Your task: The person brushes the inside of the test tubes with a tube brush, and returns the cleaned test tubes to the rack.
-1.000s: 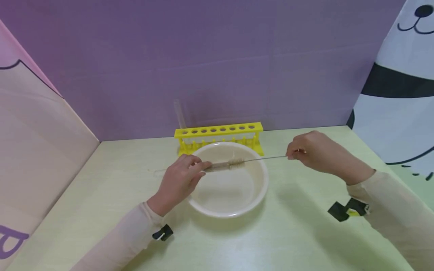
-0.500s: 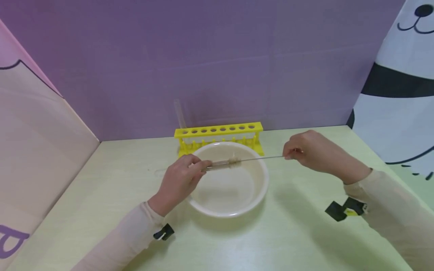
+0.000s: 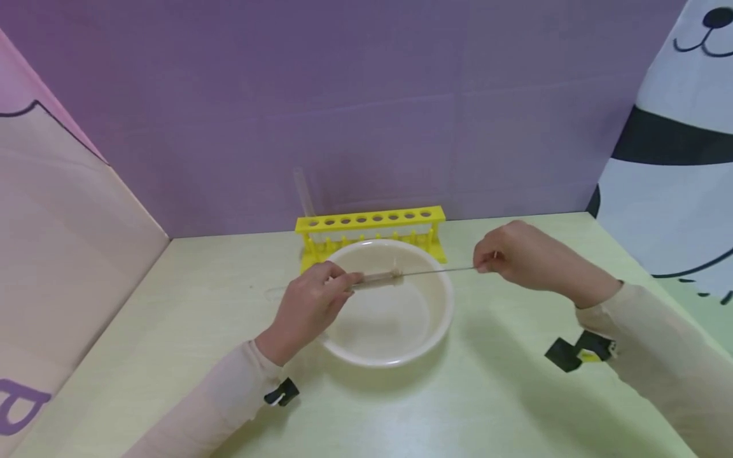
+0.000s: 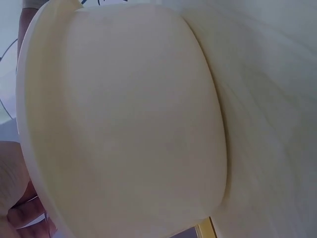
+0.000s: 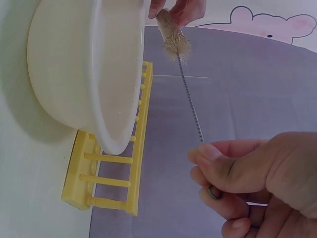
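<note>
Over the basin (image 3: 386, 363), my left hand (image 3: 309, 302) holds a clear glass test tube (image 3: 375, 278) sideways, its mouth facing right. To the right, my right hand (image 3: 518, 261) pinches the wire handle of a test tube brush (image 3: 438, 271) between thumb and fingers. In the right wrist view the twisted wire (image 5: 190, 101) runs up to pale bristles (image 5: 177, 45). Most of the bristles sit inside the tube, and a tuft fans out at its mouth. The left wrist view shows mainly the basin wall (image 4: 138, 119), with part of a hand (image 4: 17, 198) at the lower left.
A yellow test tube rack (image 3: 369, 221) stands behind the basin, close to the purple back wall (image 3: 366, 114). Another clear test tube (image 3: 303, 192) leans in the rack's left end. The pale tabletop (image 3: 412, 413) extends around the basin.
My right hand has moved left, pushing the brush deeper into the tube, so fewer bristles show outside its mouth. The left hand has shifted only slightly to the right.
</note>
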Demonstrator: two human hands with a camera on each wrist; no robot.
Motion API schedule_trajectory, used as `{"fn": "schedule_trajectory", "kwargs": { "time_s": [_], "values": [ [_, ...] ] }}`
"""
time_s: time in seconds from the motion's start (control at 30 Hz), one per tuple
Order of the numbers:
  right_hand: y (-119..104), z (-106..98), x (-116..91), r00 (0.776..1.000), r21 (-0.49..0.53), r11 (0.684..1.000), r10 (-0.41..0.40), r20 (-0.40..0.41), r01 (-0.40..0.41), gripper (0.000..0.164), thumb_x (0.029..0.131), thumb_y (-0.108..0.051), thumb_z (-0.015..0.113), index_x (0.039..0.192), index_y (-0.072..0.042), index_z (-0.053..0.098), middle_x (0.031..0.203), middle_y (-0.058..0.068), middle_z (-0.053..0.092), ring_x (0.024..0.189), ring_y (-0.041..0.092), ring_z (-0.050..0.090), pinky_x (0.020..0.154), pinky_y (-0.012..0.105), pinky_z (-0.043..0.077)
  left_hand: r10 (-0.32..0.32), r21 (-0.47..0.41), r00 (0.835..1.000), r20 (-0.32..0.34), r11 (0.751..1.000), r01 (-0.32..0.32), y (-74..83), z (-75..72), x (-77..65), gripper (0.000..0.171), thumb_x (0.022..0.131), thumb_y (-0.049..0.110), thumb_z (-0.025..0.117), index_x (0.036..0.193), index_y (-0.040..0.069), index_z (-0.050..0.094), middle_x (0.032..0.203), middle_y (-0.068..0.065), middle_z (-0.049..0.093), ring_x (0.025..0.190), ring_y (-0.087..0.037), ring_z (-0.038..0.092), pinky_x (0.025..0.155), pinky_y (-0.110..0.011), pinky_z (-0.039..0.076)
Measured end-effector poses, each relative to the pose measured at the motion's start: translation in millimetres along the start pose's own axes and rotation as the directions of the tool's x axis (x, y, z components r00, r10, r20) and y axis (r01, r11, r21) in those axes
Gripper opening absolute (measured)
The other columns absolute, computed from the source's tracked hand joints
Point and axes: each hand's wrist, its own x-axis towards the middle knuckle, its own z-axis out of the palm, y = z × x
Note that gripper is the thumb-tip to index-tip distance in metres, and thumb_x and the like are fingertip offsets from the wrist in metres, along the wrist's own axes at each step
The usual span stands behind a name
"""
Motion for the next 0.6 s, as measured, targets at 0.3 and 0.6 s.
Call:
{"fn": "schedule_trajectory", "kwargs": {
  "time_s": [0.3, 0.6],
  "values": [
    [-1.9, 1.5, 0.8, 1.0, -0.003, 1.0, -0.002, -0.025, 0.002, 0.022, 0.074, 0.01, 0.071, 0.078, -0.012, 0.07, 0.076, -0.006, 0.066, 0.065, 0.006, 0.054, 0.058, 0.025, 0.05, 0.01, -0.006, 1.0, -0.019, 1.0, -0.01, 2.8, 2.1, 2.2, 0.036, 0.07, 0.001, 0.081, 0.102, 0.012, 0.071, 0.083, -0.004, 0.06, 0.071, -0.017, 0.057, 0.057, -0.025, 0.051],
    [-3.8, 5.2, 4.3, 0.999, 0.002, 1.0, -0.015, -0.037, 0.015, 0.024, 0.074, 0.012, 0.07, 0.075, -0.012, 0.069, 0.073, -0.006, 0.065, 0.064, 0.006, 0.053, 0.058, 0.026, 0.05, 0.007, -0.019, 0.999, -0.034, 1.0, -0.008, 4.8, 4.7, 4.4, 0.036, 0.07, 0.002, 0.081, 0.102, 0.013, 0.071, 0.084, -0.004, 0.06, 0.071, -0.016, 0.056, 0.058, -0.024, 0.05]
  ]
}}
